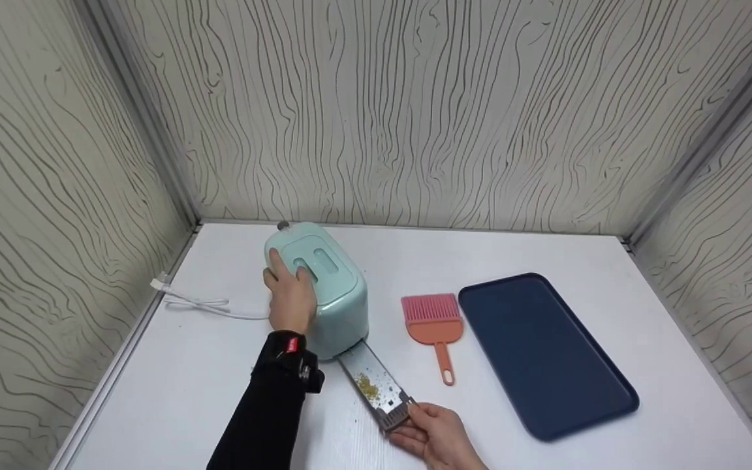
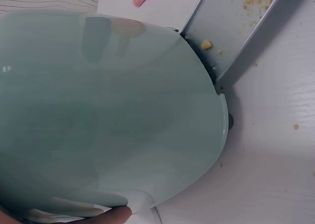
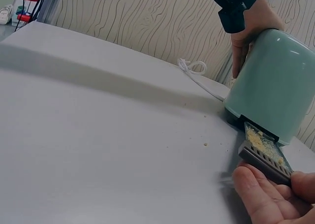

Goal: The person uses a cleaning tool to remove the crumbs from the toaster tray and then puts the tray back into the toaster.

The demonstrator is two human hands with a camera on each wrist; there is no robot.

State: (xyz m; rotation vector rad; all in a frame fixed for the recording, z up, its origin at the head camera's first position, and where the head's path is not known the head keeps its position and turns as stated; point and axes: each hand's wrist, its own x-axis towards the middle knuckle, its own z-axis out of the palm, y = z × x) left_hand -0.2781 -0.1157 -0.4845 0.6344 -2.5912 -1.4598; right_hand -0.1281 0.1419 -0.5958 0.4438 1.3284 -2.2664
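Standing on the white table point(image 1: 141, 405), left of the middle, the toaster point(image 1: 340, 326) was the bulkiest object. Its shell looked stiff, smooth and glossy, so I judged it rather heavy and a little slippery; its top edge offered the better hold. The blue tray point(image 1: 546, 359), on the right, seemed light but rigid, best lifted by its raised rim. Between them, close beside the blue tray, lay the brush point(image 1: 438, 329), with a firm orange handle and bristles which looked flexible.

The crumb tray point(image 1: 382, 393) stuck out from the toaster's near end. It appeared to be thin metal, light and easy to tip, so the dark ribbed grip point(image 1: 397, 416) at its end was the proper place to take it, keeping it level. The left hand point(image 1: 291, 297) clasped the toaster's top edge, thumb near a slot, fingers bent over the side. The right hand point(image 1: 438, 434) pinched the grip, thumb at one side and fingers beneath.

Crumbs point(image 1: 367, 386), dry and loose, lay on the crumb tray; a small tilt could spill them. The red label point(image 1: 292, 344) at the left wrist carried pale marks, too small for reading. I saw no brand on the toaster.
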